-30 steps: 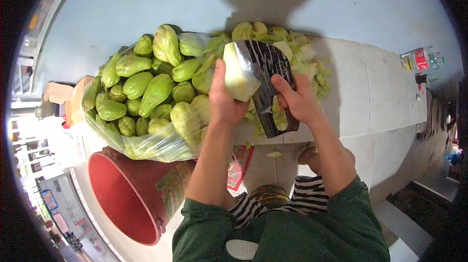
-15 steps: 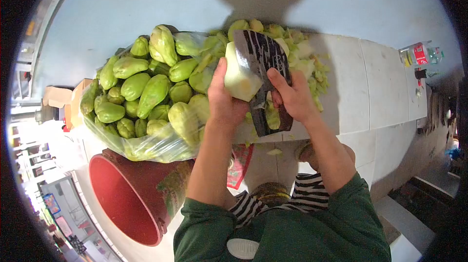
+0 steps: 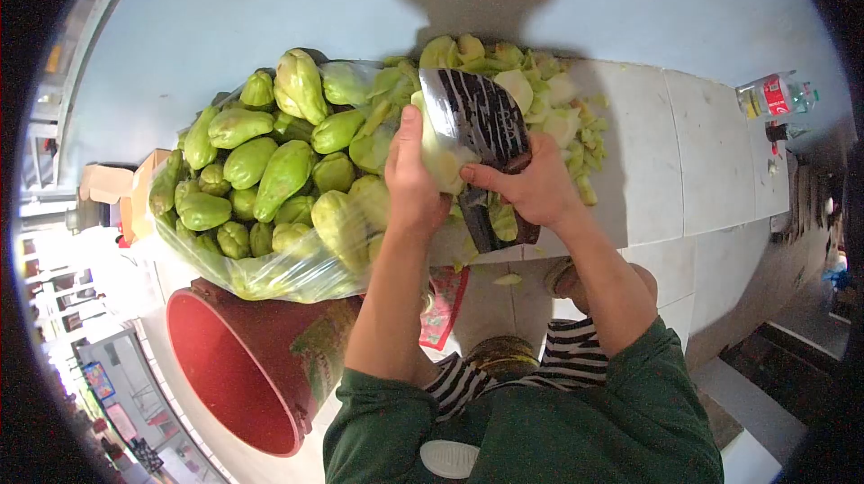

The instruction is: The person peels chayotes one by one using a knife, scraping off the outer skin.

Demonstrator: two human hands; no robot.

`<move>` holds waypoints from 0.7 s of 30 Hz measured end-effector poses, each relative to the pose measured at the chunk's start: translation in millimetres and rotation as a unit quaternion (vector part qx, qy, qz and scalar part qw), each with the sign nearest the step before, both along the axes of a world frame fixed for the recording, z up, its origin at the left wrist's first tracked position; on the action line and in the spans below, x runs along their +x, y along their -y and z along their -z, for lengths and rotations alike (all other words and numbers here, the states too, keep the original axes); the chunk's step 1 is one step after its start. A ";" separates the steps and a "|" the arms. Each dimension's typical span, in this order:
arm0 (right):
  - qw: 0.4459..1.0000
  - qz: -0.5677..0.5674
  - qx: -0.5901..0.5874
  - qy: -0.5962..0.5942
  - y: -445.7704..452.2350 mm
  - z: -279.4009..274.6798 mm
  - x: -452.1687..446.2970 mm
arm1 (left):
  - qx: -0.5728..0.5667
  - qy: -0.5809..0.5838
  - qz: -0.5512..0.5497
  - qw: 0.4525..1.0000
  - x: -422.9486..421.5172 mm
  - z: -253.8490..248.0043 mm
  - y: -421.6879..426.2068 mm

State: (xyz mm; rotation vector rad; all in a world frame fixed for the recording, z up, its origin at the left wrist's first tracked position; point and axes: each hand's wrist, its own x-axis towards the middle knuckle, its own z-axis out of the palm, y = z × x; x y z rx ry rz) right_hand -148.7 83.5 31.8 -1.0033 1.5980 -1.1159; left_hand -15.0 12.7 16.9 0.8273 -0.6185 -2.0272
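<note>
My left hand (image 3: pixel 416 183) is wrapped round a pale peeled chayote (image 3: pixel 441 165), with the thumb along its side. My right hand (image 3: pixel 535 180) grips a dark cleaver (image 3: pixel 477 120), thumb pressed against the blade's lower part. The broad blade lies over the chayote and hides much of it. Behind the blade, a heap of peelings and cut pieces (image 3: pixel 562 115) lies on the tiled ledge. To the left, a clear plastic bag (image 3: pixel 270 279) holds several unpeeled green chayotes (image 3: pixel 283 178).
A red bucket (image 3: pixel 301 394) lies tipped below the bag, its mouth facing left. Plastic bottles (image 3: pixel 776 97) stand at the far right of the white tiled ledge (image 3: pixel 652 160). A cardboard box (image 3: pixel 144 192) is behind the bag, and a blue wall (image 3: pixel 648 7) rises at the back.
The cleaver has tilted and slid left across the chayote, covering more of it. My right thumb has moved left and lower on the blade.
</note>
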 end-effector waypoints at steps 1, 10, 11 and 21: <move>0.998 0.005 -0.022 -0.051 -0.4 2.8 0.4 | -0.074 0.075 -0.025 0.994 -0.8 0.4 -1.4; 0.981 0.093 -0.053 -0.164 -2.4 9.8 -4.6 | -0.238 0.126 -0.146 0.952 14.0 2.1 18.0; 0.963 0.144 -0.069 -0.217 -2.0 16.6 -10.7 | -0.144 -0.023 -0.111 0.983 22.2 1.0 23.5; 0.866 -0.012 -0.275 -0.417 -14.0 54.8 18.6 | -0.124 -0.119 -0.177 0.969 20.6 13.6 28.7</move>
